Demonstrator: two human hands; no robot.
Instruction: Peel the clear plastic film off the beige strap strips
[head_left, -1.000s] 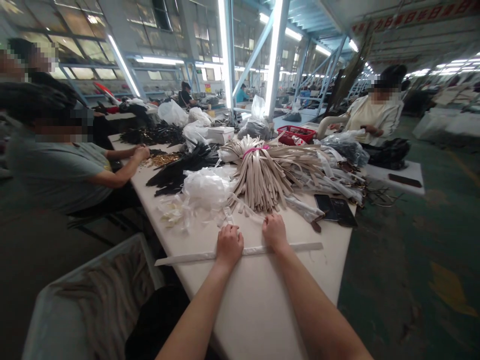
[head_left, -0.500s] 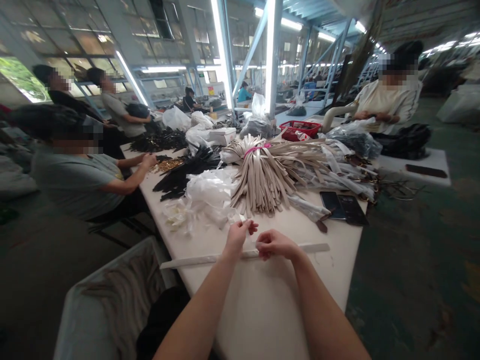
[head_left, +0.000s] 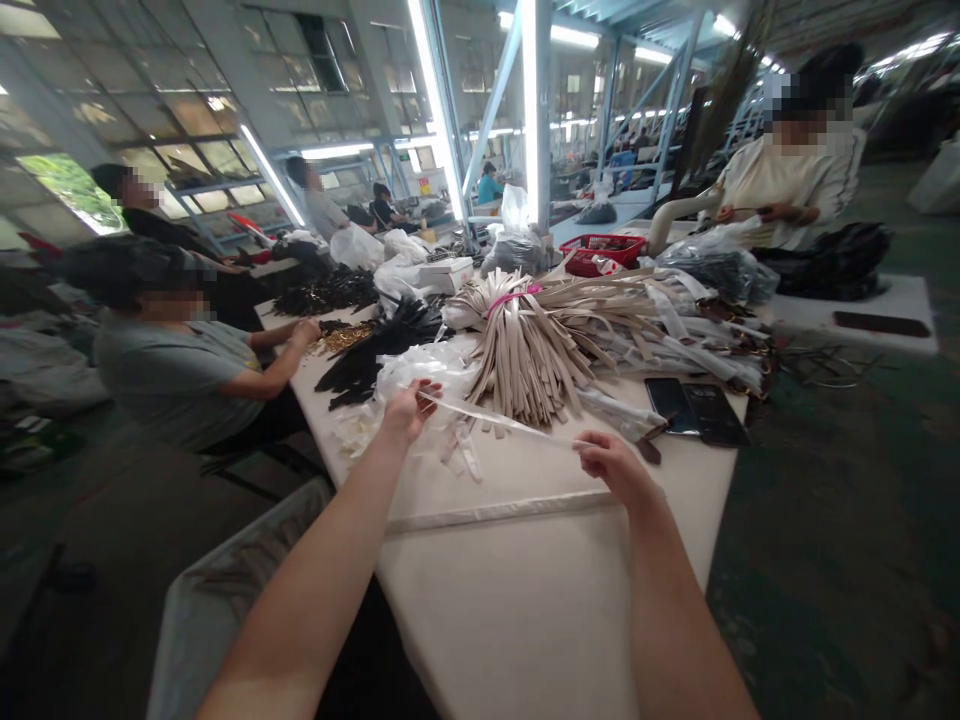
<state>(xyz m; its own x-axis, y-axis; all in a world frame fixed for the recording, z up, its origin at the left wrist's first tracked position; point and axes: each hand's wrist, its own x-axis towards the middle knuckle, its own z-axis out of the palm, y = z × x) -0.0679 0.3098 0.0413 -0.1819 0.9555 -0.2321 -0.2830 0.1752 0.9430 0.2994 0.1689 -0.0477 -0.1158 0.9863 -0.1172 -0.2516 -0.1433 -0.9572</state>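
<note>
Thin white strip [head_left: 511,422] is straight above the counter [head_left: 517,600], its ends pinched by the left hand [head_left: 409,408] and right hand [head_left: 604,460]. Stretching seems the step; next likely needs a firm pinch.

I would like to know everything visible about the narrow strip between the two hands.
The narrow strip is whitish, thin and slightly shiny, perhaps plastic or tape. It runs nearly straight, slanting down in the picture from the fingers of the left hand to those of the right hand. Its ends are hard to make out, and any print is too small to tell.
</note>
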